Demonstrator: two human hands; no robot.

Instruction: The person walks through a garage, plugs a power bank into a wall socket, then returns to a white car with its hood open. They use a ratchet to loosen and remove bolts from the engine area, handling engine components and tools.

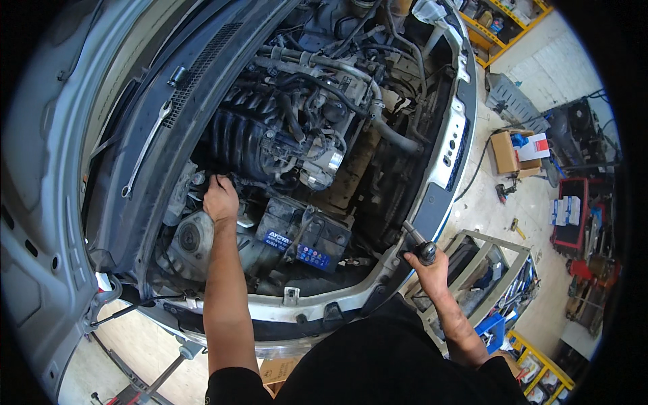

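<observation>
Hands [221, 200] well apart, ratchet [426, 253] by bay edge [379, 275]

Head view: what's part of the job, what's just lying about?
Likely the job:
silver and dark metal tool, in the right grip
black ribbed engine manifold, near the left grip
long silver metal wrench, on the black cowl

Probably just lying about:
open brown cardboard box
blue plastic bin

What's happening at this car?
A person is leaning over an open engine bay. The left hand reaches in beside the black intake manifold; what it touches is hidden. The right hand grips a ratchet-like tool near the car's front edge. A wrench lies on the cowl.
</observation>
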